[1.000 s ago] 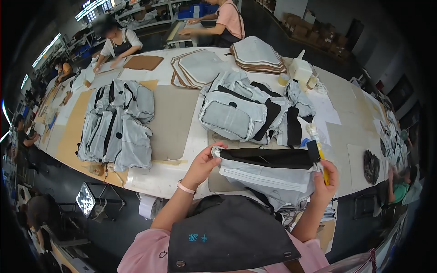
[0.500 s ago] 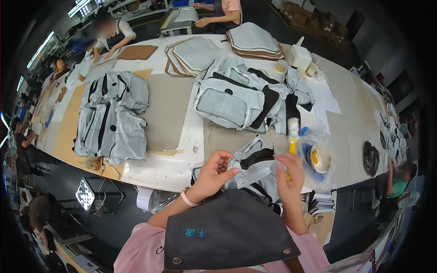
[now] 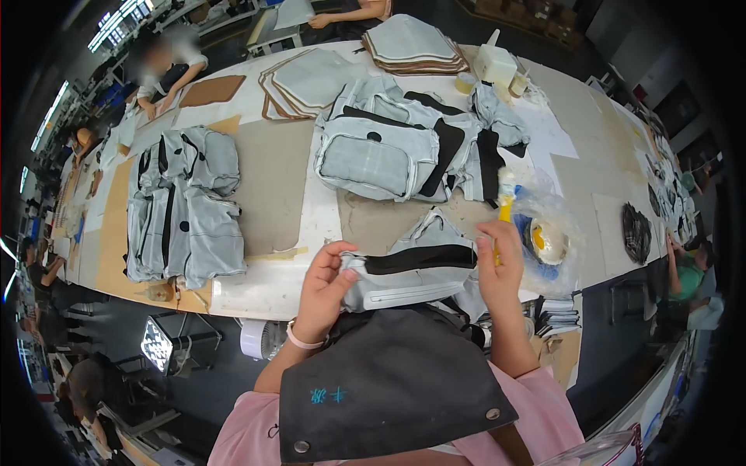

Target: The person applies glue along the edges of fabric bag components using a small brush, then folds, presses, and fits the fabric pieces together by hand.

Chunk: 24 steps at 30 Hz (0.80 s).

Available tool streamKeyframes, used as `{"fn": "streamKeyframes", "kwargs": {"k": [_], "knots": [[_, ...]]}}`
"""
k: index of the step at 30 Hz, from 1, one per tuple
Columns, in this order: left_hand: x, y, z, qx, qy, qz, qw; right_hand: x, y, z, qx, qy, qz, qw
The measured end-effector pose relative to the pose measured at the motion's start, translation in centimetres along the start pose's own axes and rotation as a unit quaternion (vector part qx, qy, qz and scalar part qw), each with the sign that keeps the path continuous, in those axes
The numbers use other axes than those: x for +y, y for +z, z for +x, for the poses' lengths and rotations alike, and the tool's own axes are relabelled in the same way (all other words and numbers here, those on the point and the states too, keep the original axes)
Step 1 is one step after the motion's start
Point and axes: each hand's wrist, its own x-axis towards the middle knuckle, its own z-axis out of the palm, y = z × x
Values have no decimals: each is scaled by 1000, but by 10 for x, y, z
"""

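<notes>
In front of me a light grey fabric bag piece [image 3: 412, 286] with a white zipper and a black strip [image 3: 423, 260] is stretched between my hands. My left hand [image 3: 320, 286] pinches its left end. At the other end, my right hand [image 3: 501, 268] has thumb and fingers closed by the tip of the black strip. A brush [image 3: 507, 190] with a yellow handle points up out of that same hand. Just right of it sits a bowl of pale paste [image 3: 549, 239], wrapped in clear plastic.
Grey unfinished bags [image 3: 373, 159] lie beyond my hands, with another pile of bags [image 3: 183, 206] at left. Stacked panels [image 3: 412, 46] and a white container [image 3: 495, 66] stand at the back. A co-worker [image 3: 167, 70] leans over the table's far left.
My hands have moved apart, drawing the black strip out straight and bringing the zipper into fuller view. The brush has risen with my right hand. The whole view has shifted slightly.
</notes>
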Motion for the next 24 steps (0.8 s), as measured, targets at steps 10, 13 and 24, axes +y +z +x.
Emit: {"fn": "streamKeyframes", "kwargs": {"k": [10,13,24], "knots": [[3,-62,-5,77,89,-214,970,20,-19,-22,-54,37,85,994],[-2,-72,-13,124,89,-240,959,10,-11,-18,-62,15,95,993],[-20,-124,-26,211,111,135,962,-10,29,-14,-167,-83,58,981]]}}
